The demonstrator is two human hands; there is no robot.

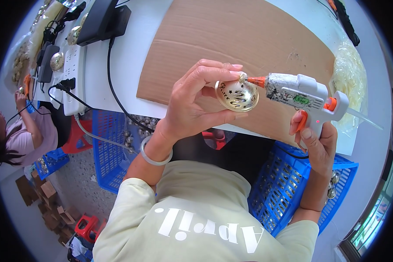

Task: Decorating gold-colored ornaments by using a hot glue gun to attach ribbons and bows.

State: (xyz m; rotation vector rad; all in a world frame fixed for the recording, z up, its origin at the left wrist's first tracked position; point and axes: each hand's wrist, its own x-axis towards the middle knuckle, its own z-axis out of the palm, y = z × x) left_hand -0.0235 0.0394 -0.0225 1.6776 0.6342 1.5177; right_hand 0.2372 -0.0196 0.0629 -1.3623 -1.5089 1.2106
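Observation:
A shiny gold bauble (237, 97) with dark lettering and small stars is held up in my left hand (190, 94), its fingers and thumb closed round it. A white and orange hot glue gun (302, 94) is gripped in my right hand (315, 139), with fingers at the orange trigger. The gun's orange nozzle (256, 81) points left and meets, or nearly meets, the small cap at the bauble's top. A clear glue stick (366, 118) sticks out of the gun's back end. Both hands are above the near edge of the cardboard.
A large brown cardboard sheet (231, 39) covers much of the white table. Clear plastic wrap (349, 83) lies at its right. A white power strip (74, 78), black adapters (104, 22) and cables sit left. Blue crates (277, 192) flank my lap. Another person (28, 126) works far left.

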